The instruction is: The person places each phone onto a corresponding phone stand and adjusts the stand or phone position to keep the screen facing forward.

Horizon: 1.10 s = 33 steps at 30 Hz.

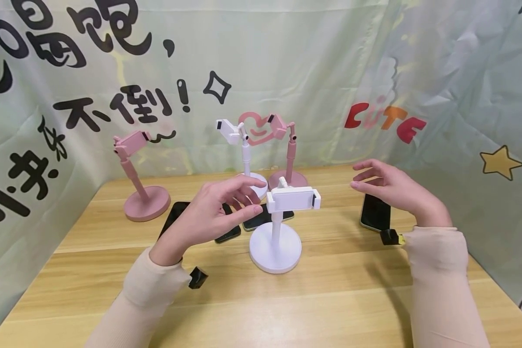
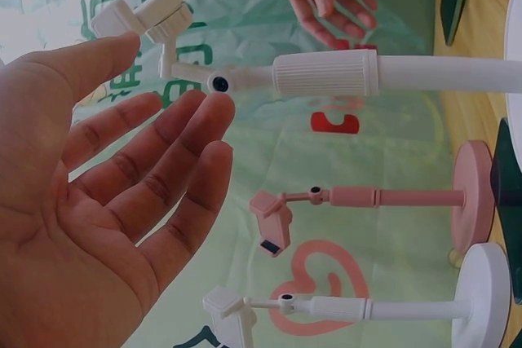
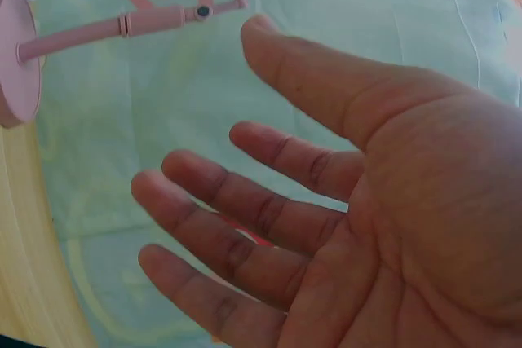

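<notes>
A white phone stand (image 1: pixel 276 247) stands upright on the table, its clamp (image 1: pixel 293 199) holding no phone. Just left of that clamp, my left hand (image 1: pixel 213 210) hovers with loosely bent fingers and nothing in its grasp. In the left wrist view, the fingers (image 2: pixel 167 177) lie close to the stand's neck (image 2: pixel 245 79); whether they touch it I cannot tell. My right hand (image 1: pixel 391 186) is raised above a dark phone (image 1: pixel 375 212) at the right, covering part of it. The right wrist view has its palm (image 3: pixel 424 226) bare and its fingers spread.
Behind stand another white stand (image 1: pixel 246 154) and a pink one (image 1: pixel 290 157). A second pink stand (image 1: pixel 142 200) is at the back left. Dark phones lie near my left hand, one (image 1: pixel 261 220) behind the front stand. A printed cloth (image 1: pixel 287 58) hangs behind the table (image 1: pixel 330 299).
</notes>
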{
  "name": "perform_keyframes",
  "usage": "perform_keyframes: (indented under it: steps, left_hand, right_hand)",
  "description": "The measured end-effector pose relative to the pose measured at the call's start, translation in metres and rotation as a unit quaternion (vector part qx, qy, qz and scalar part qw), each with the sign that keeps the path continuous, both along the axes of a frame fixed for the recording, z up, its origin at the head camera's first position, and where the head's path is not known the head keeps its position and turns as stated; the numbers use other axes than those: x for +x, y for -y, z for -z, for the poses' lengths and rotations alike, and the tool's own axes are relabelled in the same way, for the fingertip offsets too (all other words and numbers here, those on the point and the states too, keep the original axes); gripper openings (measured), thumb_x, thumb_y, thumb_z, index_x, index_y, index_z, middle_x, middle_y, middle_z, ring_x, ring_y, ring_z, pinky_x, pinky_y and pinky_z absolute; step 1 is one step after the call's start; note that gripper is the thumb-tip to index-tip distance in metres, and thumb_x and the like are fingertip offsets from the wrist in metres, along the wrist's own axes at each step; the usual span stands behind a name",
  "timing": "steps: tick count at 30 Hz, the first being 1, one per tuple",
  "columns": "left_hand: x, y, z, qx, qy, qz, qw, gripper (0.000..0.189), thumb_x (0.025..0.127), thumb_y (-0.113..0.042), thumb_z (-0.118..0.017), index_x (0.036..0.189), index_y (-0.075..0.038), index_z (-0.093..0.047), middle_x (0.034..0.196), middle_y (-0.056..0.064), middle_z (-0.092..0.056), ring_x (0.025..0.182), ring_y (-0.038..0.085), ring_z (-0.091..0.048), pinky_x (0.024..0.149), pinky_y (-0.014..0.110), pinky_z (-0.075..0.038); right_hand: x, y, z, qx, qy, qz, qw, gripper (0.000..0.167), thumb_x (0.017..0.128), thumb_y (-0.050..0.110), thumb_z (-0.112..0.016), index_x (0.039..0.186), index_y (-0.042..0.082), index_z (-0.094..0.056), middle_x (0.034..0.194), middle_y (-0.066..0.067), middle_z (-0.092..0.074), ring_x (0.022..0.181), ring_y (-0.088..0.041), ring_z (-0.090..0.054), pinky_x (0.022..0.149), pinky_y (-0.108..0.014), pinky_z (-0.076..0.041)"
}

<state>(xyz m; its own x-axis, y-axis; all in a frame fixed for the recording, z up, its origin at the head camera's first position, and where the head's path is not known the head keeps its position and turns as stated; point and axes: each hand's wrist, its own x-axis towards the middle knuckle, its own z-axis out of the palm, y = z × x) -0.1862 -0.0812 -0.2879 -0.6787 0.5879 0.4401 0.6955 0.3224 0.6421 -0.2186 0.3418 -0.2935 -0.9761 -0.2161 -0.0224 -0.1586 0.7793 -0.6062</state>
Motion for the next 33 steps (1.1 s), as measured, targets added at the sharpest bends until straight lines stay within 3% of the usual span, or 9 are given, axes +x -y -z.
perform_keyframes:
  steps: [5,8,15,24,33]
  left_hand:
    - [0.000,0.000,0.000,-0.003,-0.002,0.001,1.0000,0.039,0.098,-0.018,-0.081,0.135,-0.018,-0.070,0.104,-0.004,-0.078,0.092,0.007,-0.076,0.081,0.031,-0.065]
    - [0.000,0.001,-0.001,-0.004,-0.001,0.000,1.0000,0.039,0.098,-0.018,-0.081,0.135,-0.018,-0.070,0.104,-0.004,-0.079,0.092,0.007,-0.076,0.081,0.031,-0.065]
    - [-0.002,0.001,0.000,-0.004,-0.003,0.001,1.0000,0.037,0.099,-0.019,-0.080,0.135,-0.019,-0.070,0.104,-0.005,-0.078,0.092,0.006,-0.075,0.080,0.031,-0.065]
    - [-0.006,0.001,0.003,-0.010,-0.003,0.019,0.9998,0.033,0.100,-0.019,-0.079,0.132,-0.016,-0.071,0.103,-0.003,-0.078,0.090,0.007,-0.075,0.078,0.031,-0.064]
    - [-0.007,0.000,0.005,-0.017,0.001,0.033,0.9993,0.022,0.100,-0.016,-0.078,0.122,-0.015,-0.075,0.099,-0.005,-0.077,0.089,0.007,-0.075,0.076,0.030,-0.064]
  right_hand:
    - [0.000,-0.006,0.001,0.017,0.006,0.021,0.9996,0.069,0.107,0.049,-0.064,0.158,0.009,-0.041,0.148,-0.023,-0.061,0.133,-0.042,-0.063,0.107,-0.053,-0.055]
    - [0.000,-0.009,0.002,0.025,0.009,0.030,0.9992,0.072,0.107,0.051,-0.064,0.158,0.007,-0.040,0.148,-0.026,-0.060,0.134,-0.045,-0.062,0.109,-0.062,-0.051]
    - [-0.003,-0.022,0.007,0.059,0.022,0.039,0.9973,0.074,0.108,0.051,-0.062,0.158,0.002,-0.037,0.147,-0.032,-0.057,0.136,-0.049,-0.056,0.108,-0.066,-0.049]
    - [-0.009,-0.039,0.022,0.086,0.048,0.048,0.9940,0.076,0.108,0.051,-0.061,0.154,-0.004,-0.036,0.146,-0.037,-0.056,0.129,-0.052,-0.059,0.103,-0.066,-0.050]
    - [-0.011,-0.055,0.037,0.125,0.089,0.070,0.9857,0.081,0.109,0.055,-0.056,0.152,-0.011,-0.036,0.146,-0.046,-0.049,0.129,-0.060,-0.052,0.103,-0.071,-0.047]
